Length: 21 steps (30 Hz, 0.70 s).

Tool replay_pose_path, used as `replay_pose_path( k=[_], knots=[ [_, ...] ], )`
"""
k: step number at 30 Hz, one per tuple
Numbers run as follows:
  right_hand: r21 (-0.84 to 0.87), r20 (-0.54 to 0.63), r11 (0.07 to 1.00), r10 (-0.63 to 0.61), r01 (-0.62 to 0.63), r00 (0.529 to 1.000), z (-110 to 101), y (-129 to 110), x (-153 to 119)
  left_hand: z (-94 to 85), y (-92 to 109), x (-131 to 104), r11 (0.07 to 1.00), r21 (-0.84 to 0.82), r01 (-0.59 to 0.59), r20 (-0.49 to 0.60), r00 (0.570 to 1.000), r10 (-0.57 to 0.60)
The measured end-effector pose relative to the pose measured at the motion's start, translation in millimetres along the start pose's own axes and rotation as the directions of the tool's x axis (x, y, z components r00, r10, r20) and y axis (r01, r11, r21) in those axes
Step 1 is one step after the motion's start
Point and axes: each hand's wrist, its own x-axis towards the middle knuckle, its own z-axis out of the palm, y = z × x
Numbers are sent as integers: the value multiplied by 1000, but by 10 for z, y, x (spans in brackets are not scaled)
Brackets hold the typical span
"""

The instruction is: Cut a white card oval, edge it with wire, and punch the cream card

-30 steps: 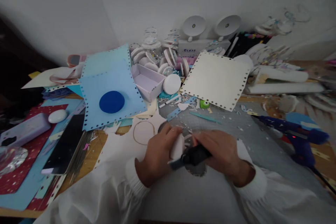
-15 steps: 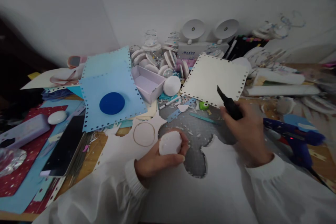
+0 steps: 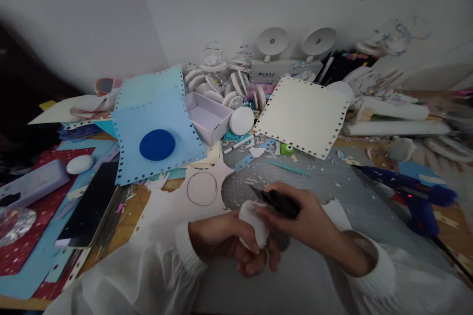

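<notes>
My left hand (image 3: pixel 236 241) holds a small rounded white foam disc (image 3: pixel 254 224) between thumb and fingers, tilted on edge. My right hand (image 3: pixel 301 211) is closed round a black utility knife (image 3: pixel 279 202). Its dark blade points up and left, just above the disc's top edge, and my right fingers touch the disc. Whether the blade touches the foam I cannot tell. Beneath both hands lies a white foam sheet (image 3: pixel 244 285) with cut-out edges. To the left, another part of the white sheet (image 3: pixel 170 206) bears a ring-shaped outline (image 3: pixel 202 189).
A blue glue gun (image 3: pixel 410 192) with a red light lies at right. Behind are a lilac box (image 3: pixel 209 118), a white disc (image 3: pixel 242 120) and a cream punched sheet (image 3: pixel 301 115). A dark blue disc (image 3: pixel 157 145) rests on blue sheets at left, near a phone (image 3: pixel 88 206). Scraps litter the grey mat (image 3: pixel 325 177).
My right hand has brought the knife left and down to the disc. My left hand has turned the disc on edge and shifted slightly right and lower.
</notes>
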Motion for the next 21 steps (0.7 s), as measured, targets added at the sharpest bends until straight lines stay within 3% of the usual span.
replay_pose_path(
  k=[3,8,12,15,18,20,21],
  knots=[
    [20,30,1000,-11,11,999,39,2,-21,-6,-11,20,998,20,54,6,999,-54],
    [37,12,999,-18,17,1000,75,-13,-64,-17,-32,42,999,23,42,9,999,-42],
    [-44,-28,998,-37,35,999,96,49,-58,-33,-48,62,1000,27,3,-18,1000,-3],
    [-143,-195,990,-7,-22,981,36,162,26,-34,-57,74,998,-20,-66,-10,998,65],
    [-137,-393,977,97,-163,914,-140,263,130,-6,-48,43,995,29,-98,-45,994,100],
    [-89,-501,977,125,-194,857,-289,303,140,43,-33,-12,959,225,-173,-129,970,205],
    [-70,-541,977,134,-203,830,-354,318,114,76,-24,-46,895,397,-203,-179,939,293]
  ],
)
